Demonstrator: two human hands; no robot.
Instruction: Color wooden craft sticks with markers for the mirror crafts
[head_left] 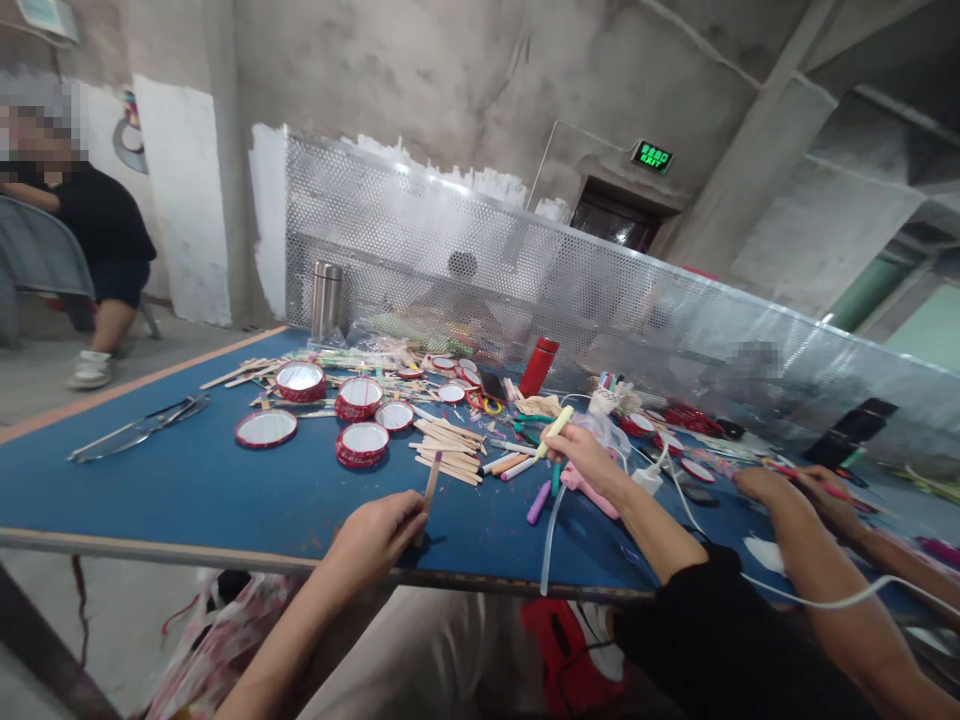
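Note:
My left hand [382, 532] is closed on a wooden craft stick [432, 485], held tilted above the front of the table, with a purple patch at its top end. In my right hand [589, 455] is a pale yellow marker [553, 432], gripped between the fingers and pointing down to the left. Just below that hand lies a pink glue gun [590, 490] with a clear glue stick hanging toward the table edge. A purple marker [538, 502] rests left of the glue gun. Between my hands, loose craft sticks [450, 448] lie in a pile beside several markers [514, 465].
Round red-rimmed mirrors [362, 443] lie in stacks at left. A steel flask [326, 300] and a red bottle [539, 367] stand at the back, before a perforated metal screen [420, 230]. A co-worker's hands [765, 485] are at right; a white cable [817, 603] crosses there.

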